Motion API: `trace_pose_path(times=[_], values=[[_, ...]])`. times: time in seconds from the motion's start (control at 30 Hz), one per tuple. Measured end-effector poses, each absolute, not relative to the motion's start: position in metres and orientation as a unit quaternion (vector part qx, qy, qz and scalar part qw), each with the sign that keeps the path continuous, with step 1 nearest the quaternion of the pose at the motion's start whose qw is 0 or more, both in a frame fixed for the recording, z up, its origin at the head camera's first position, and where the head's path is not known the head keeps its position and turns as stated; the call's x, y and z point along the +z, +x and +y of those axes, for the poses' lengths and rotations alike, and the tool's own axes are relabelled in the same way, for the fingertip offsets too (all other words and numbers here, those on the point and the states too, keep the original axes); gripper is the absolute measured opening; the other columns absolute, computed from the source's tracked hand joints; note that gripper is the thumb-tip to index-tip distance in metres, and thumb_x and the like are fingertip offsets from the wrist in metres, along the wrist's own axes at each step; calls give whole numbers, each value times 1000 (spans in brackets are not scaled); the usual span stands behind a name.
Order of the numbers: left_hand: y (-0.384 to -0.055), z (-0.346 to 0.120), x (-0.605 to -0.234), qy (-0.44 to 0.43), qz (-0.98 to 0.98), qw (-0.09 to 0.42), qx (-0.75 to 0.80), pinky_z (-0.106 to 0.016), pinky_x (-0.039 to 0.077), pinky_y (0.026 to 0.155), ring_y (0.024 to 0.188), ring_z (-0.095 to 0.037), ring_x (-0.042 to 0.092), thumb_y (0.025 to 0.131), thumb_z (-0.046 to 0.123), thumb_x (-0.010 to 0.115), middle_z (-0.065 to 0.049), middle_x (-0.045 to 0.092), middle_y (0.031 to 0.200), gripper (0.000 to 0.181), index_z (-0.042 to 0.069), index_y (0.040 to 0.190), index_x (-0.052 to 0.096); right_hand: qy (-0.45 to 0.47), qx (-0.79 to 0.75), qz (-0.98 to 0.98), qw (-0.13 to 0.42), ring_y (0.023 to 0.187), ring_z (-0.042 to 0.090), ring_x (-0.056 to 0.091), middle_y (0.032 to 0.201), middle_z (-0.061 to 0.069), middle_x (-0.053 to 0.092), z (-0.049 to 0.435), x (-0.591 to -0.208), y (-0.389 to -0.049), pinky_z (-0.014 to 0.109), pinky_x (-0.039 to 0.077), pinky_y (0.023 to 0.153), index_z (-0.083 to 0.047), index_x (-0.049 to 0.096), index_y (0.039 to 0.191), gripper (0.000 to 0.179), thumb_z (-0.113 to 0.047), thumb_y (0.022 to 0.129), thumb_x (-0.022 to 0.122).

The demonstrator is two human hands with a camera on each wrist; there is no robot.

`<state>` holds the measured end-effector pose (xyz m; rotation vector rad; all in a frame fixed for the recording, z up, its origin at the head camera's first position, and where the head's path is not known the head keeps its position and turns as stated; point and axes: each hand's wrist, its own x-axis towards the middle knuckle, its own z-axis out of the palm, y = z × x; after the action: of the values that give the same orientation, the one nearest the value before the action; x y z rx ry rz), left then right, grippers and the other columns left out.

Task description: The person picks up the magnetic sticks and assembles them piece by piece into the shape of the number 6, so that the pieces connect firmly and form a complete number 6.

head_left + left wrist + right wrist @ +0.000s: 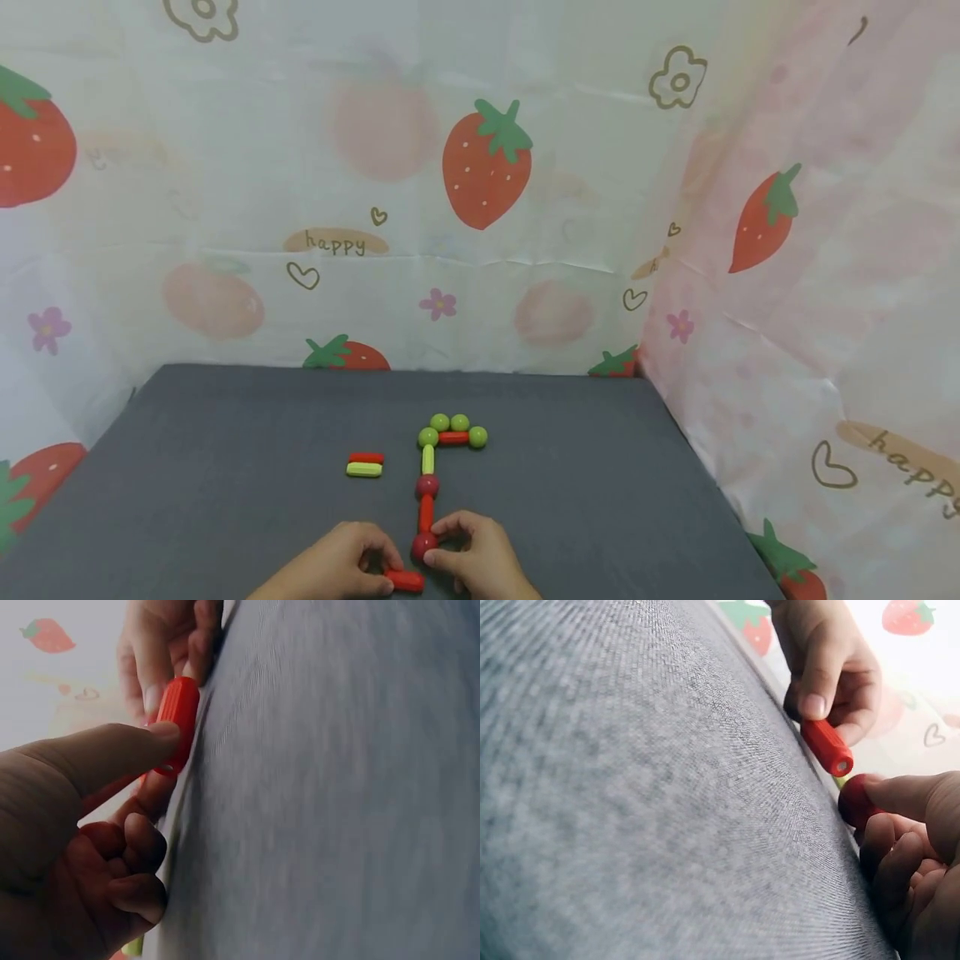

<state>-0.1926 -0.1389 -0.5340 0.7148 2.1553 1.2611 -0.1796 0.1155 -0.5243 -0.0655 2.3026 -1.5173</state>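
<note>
Dk gray tbl (600,483) carries rod-&-ball chain (427,486), w/ red rod (367,458) & yel-grn rod (364,470) nearby.

Head view: we record soft, even light, moderately dim over the desk (570,483), with mild sheen along creases in the printed backdrop (592,183). Left wrist view: we note the backdrop bleached toward white, the left grip (56,821) heavily shaded, the desk weave blurred. Right wrist view: we list similar glare, dark shadow under the right grip (909,859), and grainy weave.
</note>
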Motion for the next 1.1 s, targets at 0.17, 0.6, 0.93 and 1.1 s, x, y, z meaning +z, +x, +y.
trace_pose_path(times=[0.17, 0.6, 0.93, 1.1], values=[[-183, -123, -522, 242, 808, 261, 469, -24, 43, 52, 59, -8, 52, 83, 22, 76, 5, 66, 83, 11, 21, 94, 75, -24, -544, 817, 192, 44, 11, 48, 90, -6, 69, 116, -526, -182, 28, 41, 42, -22, 71, 97, 30, -27, 72, 86], [-172, -107, -516, 166, 829, 262, 466, -25, 40, 51, 56, -11, 49, 80, 18, 77, 3, 66, 74, 8, 19, 87, 73, -15, -526, 823, 212, 46, 11, 49, 82, -6, 69, 117, -522, -181, 26, 36, 39, -26, 71, 98, 28, -33, 74, 84], [-174, -101, -523, 73, 844, 213, 486, -32, 44, 61, 71, -15, 56, 80, 36, 79, 3, 67, 84, 25, 16, 93, 70, -28, -520, 827, 210, 44, 11, 49, 63, -2, 63, 120, -523, -181, 24, 36, 36, -27, 71, 97, 22, -33, 77, 81], [-175, -97, -525, 55, 840, 181, 509, -32, 45, 62, 75, -15, 58, 78, 38, 81, 3, 70, 96, 35, 17, 104, 70, -58, -504, 840, 192, 52, 11, 54, 76, -3, 67, 127, -521, -180, 27, 41, 44, -22, 71, 91, 19, -33, 79, 80]])
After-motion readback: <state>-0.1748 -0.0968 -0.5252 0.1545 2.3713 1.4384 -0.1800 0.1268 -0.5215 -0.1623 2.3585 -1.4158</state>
